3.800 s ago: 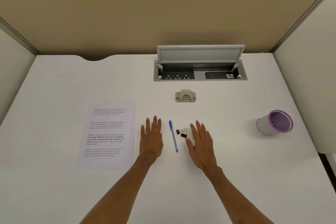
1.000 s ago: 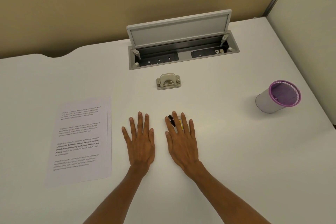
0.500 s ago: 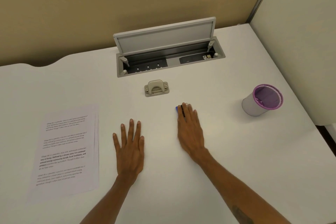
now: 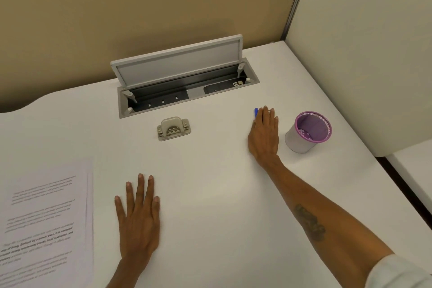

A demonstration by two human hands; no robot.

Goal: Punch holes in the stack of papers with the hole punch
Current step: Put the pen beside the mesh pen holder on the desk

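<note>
Head camera, looking down on a white desk (image 4: 222,194) in a partitioned booth: at the far left we see the stack of papers (image 4: 46,224), printed side up, lying flat with its edges slightly fanned and its left side cut off by the frame. Just beside it, but apart from it, the person's left hand (image 4: 139,222) rests palm down on the desk, fingers straight and slightly spread, holding nothing.

Farther back, near the middle of the desk, the beige hole punch (image 4: 174,128) sits on its base, well apart from the papers and from both hands. Behind it a recessed socket box (image 4: 187,98) is set into the desk, its grey lid (image 4: 180,65) tipped up against the tan back wall (image 4: 140,7).

To the right of the punch, the right hand (image 4: 264,138) lies flat on the desk at the end of an outstretched forearm, fingers straight and close together. It covers a blue pen (image 4: 256,112), of which only the tip shows beside the index finger. We cannot tell whether anything else lies beneath the palm.

Just beside that hand, not touching it, stands a mesh pen cup (image 4: 308,132), grey outside with a purple rim and purple inside. A white side panel (image 4: 362,54) closes the booth at the right.
</note>
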